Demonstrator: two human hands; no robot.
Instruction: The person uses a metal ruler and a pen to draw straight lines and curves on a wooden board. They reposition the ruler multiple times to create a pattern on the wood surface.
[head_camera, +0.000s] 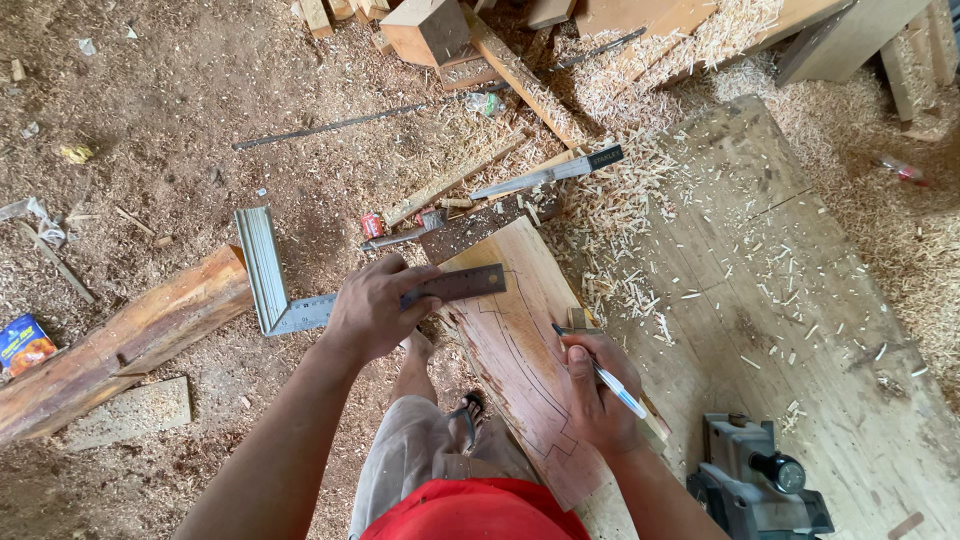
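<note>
Holding try square (400, 295) | left hand (372, 308) | right hand (592, 392) grips pen (600, 373) | plank (520, 345)

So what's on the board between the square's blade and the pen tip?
Head view: only bare reddish board with drawn pencil lines between square and pen.

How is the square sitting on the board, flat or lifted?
Flat. The try square has its blade lying across the reddish board, pressed down by the left hand. The right hand holds a pen.
</note>
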